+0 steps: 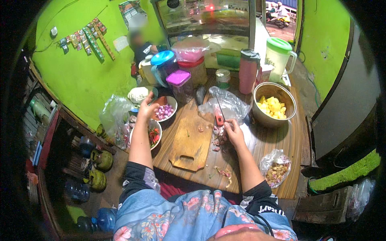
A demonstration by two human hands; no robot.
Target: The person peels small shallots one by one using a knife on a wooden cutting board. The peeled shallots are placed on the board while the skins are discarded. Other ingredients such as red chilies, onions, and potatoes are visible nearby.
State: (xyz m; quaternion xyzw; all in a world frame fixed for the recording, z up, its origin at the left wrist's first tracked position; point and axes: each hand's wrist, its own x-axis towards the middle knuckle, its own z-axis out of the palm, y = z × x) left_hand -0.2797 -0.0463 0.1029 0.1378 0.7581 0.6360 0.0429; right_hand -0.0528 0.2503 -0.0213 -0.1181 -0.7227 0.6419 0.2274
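Observation:
My left hand (147,107) is raised beside a white bowl (174,103) of peeled shallots (164,112), its fingers apart with nothing visible in them. Below that wrist stands a second bowl (159,141) holding red and green chillies (154,136). On the right, my right hand (234,131) is closed on a knife (219,120) with a red-orange handle, its thin blade pointing away from me. Under and beside this hand lie unpeeled shallots (219,139). Between my arms rests a wooden cutting board (190,140) with a few small scraps on it.
A metal pot (290,115) of yellow chunks stands right, with a plastic bag (276,176) of peelings nearer me. A crumpled clear bag (233,104) lies mid-table. Behind are a blue-lidded jug (163,58), purple-lidded container (178,78), pink tumbler (248,72) and green-lidded pitcher (278,60). Another person sits back left.

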